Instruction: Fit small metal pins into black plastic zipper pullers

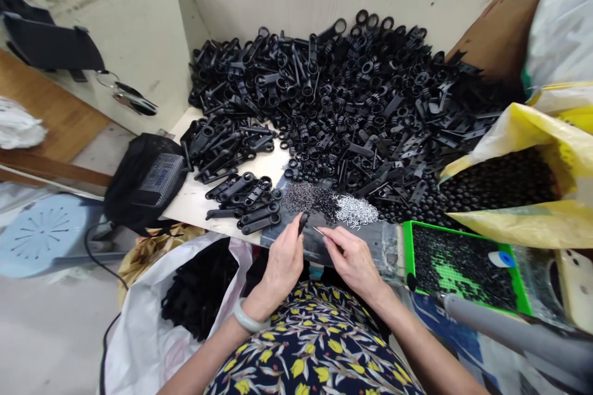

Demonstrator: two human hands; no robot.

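My left hand [284, 257] is closed on a small black plastic part [302, 222] at the front edge of the bench. To its right, my right hand [351, 254] pinches a thin silvery pin [319, 231], its tip pointing toward the black part with a small gap between them. Just beyond my hands lie a pile of shiny metal pins [356, 210] and a pile of small dark grey pieces [301, 196]. Black handle-like parts [260, 220] lie in a group left of my left hand.
A large heap of black parts [324, 92] fills the bench behind. At the right are a green tray [408, 253] of small black pieces and a yellow bag [504, 219]. A black pouch [147, 182] and a white sack [143, 321] stand left.
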